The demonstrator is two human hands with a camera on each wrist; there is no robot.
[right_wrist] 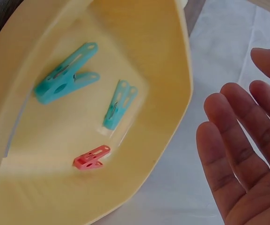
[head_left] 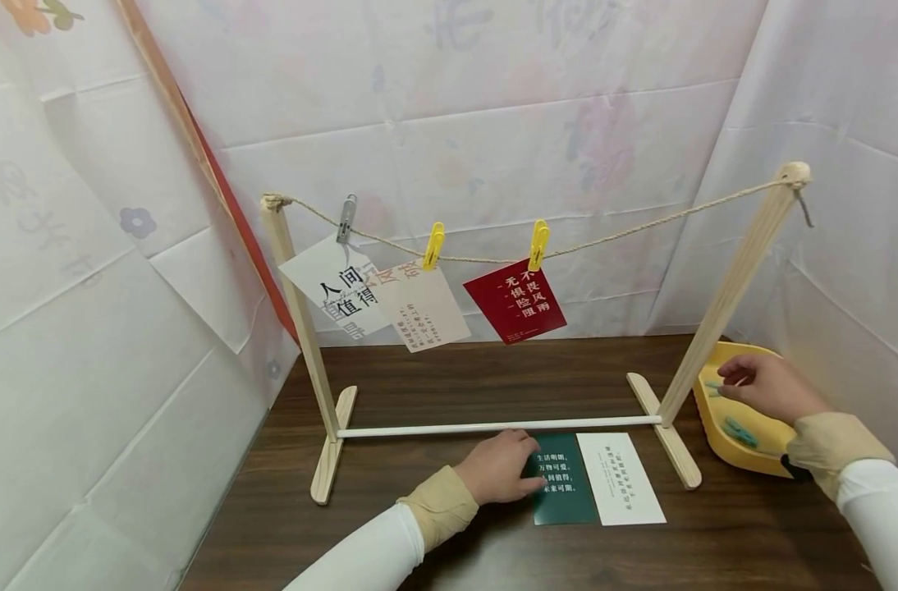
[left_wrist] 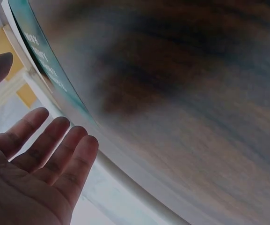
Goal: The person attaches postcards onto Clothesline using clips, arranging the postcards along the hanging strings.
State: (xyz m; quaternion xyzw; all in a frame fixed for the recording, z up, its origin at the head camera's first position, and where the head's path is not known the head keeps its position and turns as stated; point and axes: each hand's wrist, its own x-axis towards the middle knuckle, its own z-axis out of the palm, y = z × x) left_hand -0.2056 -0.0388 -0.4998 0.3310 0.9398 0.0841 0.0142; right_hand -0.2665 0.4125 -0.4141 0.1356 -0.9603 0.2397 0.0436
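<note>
My left hand [head_left: 499,466] is low over the table, its fingertips at the left edge of a dark green card [head_left: 567,501] with white writing. In the left wrist view its fingers are loosely spread with nothing between them. A white card [head_left: 619,476] lies right beside the green one. Over the yellow basket [head_left: 762,462] hovers my right hand [head_left: 770,386], fingers relaxed and holding nothing. Inside the basket, the right wrist view shows a large teal clothespin [right_wrist: 60,84], a smaller teal clothespin [right_wrist: 120,105] and a red clothespin [right_wrist: 92,158].
A wooden frame [head_left: 730,304] with a white crossbar [head_left: 493,428] carries a sagging twine [head_left: 641,223]. From it hang a white card [head_left: 316,275] on a grey clip [head_left: 347,217], a cream card [head_left: 427,308] and a red card [head_left: 515,308] on yellow clothespins [head_left: 434,245].
</note>
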